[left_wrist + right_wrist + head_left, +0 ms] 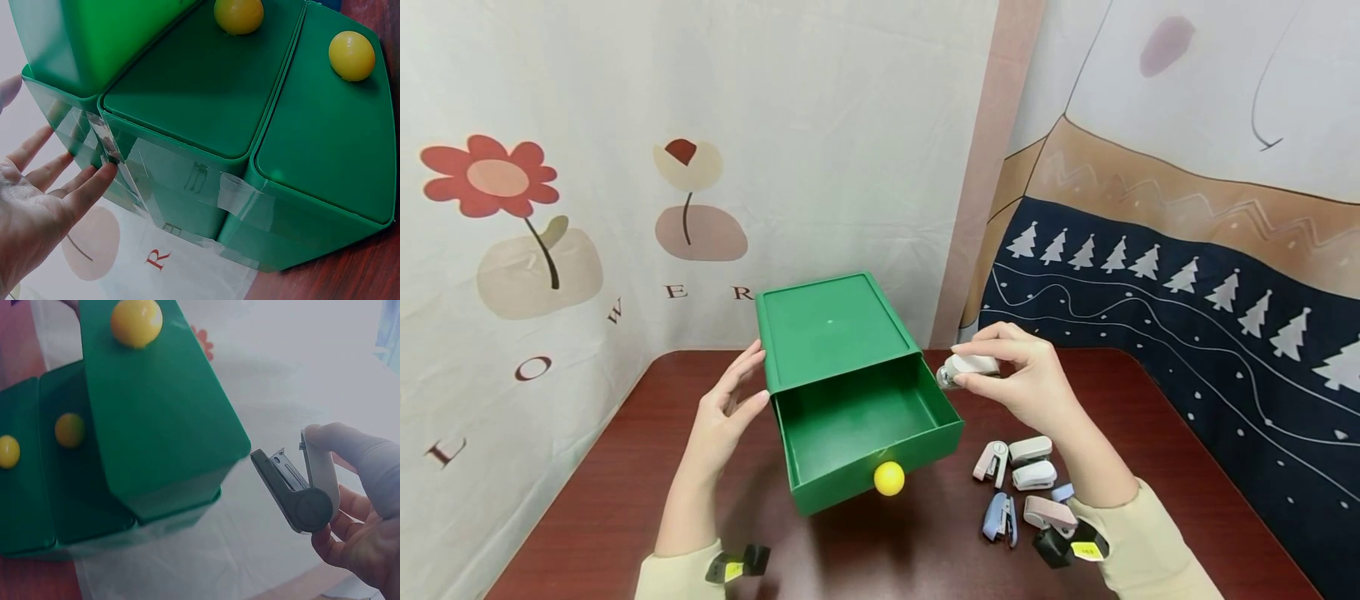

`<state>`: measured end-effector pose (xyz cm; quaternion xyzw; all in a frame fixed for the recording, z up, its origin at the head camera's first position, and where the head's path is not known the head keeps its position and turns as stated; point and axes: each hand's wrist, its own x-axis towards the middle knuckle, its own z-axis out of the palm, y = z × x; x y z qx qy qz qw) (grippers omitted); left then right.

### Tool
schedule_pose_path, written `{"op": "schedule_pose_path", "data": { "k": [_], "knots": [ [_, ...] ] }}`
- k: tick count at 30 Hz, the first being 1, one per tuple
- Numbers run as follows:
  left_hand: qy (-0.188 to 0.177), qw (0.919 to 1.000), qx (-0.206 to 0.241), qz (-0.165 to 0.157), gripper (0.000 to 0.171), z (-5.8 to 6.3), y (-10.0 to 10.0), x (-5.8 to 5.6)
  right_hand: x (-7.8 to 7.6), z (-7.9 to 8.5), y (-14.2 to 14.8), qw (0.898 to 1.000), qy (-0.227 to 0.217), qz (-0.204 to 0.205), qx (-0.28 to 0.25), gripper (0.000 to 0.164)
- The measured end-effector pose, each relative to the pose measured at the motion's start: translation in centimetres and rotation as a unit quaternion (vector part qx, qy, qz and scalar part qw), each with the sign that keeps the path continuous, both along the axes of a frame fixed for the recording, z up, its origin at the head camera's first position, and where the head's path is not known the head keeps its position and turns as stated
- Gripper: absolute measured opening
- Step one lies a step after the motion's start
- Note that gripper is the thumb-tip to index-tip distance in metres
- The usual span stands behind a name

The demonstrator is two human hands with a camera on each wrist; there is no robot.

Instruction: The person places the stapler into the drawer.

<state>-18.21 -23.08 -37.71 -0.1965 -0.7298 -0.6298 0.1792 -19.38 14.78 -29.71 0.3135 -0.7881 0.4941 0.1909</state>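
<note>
A green drawer unit [831, 325] stands with its top drawer [925, 446] pulled out; a round yellow knob [889, 478] is on the drawer's front. In the left wrist view two lower drawers, each with a yellow knob [352, 56], are closed. My left hand [718, 425] is at the unit's left side, fingers spread and fingertips against the taped green wall. To the right of the drawer, my right hand [1033, 383] holds a white and grey stapler [300, 503] between thumb and fingers. The stapler's arms stand apart in the right wrist view, with the metal staple channel showing.
Several more staplers lie on the dark red table [625, 483] beneath my right forearm: white ones [1032, 450], a pink one [1049, 512] and a blue one [998, 517] among them. Behind the table hangs a printed curtain [850, 150].
</note>
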Motion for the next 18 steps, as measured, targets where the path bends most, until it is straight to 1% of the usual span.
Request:
{"op": "schedule_pose_path", "data": {
  "k": [4,7,12,18],
  "knots": [
    [-0.001,1.0,-0.001,0.003,0.047,0.0,0.0,0.0,0.0,0.2,-1.2,0.999,0.006,0.034,-0.009,0.027],
    [-0.004,1.0,0.0,0.004,0.047,-0.1,-0.1,-0.1,0.0,0.3,-2.1,0.998,0.001,0.06,-0.013,0.027],
    [-0.006,1.0,0.001,0.002,0.047,-0.1,-0.2,-0.2,-0.1,0.3,-3.4,0.995,-0.022,0.095,-0.011,0.027],
    [-0.007,1.0,0.0,-0.001,0.048,-0.1,-0.3,-0.3,-0.4,-0.4,-4.5,0.991,-0.061,0.123,-0.003,0.028]
  ]
}}
